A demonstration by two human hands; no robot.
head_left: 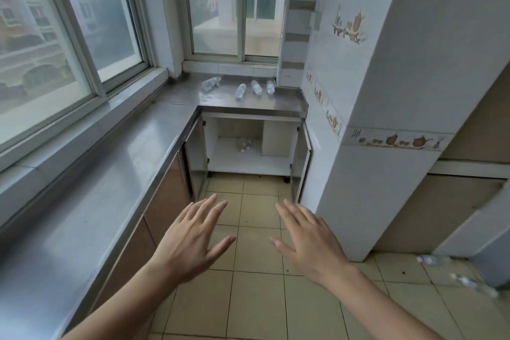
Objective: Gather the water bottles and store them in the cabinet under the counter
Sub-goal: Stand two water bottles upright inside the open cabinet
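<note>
Several clear water bottles lie on their sides on the far steel counter (220, 103): one at the left (210, 83), one in the middle (240, 90), and two more (256, 87) (270, 86) to its right. Below that counter the white cabinet (278, 163) stands with both doors swung open; a small cluster of bottles (244, 144) rests on its floor. My left hand (190, 240) and my right hand (310, 240) hover over the tiled floor, palms down, fingers spread, holding nothing, well short of the cabinet.
A long steel counter (116, 188) with brown cabinet fronts runs along the left under the windows. A white tiled pillar (372, 174) juts in on the right. Some clear bottles (430, 259) (469, 283) lie on the floor at lower right, blurred.
</note>
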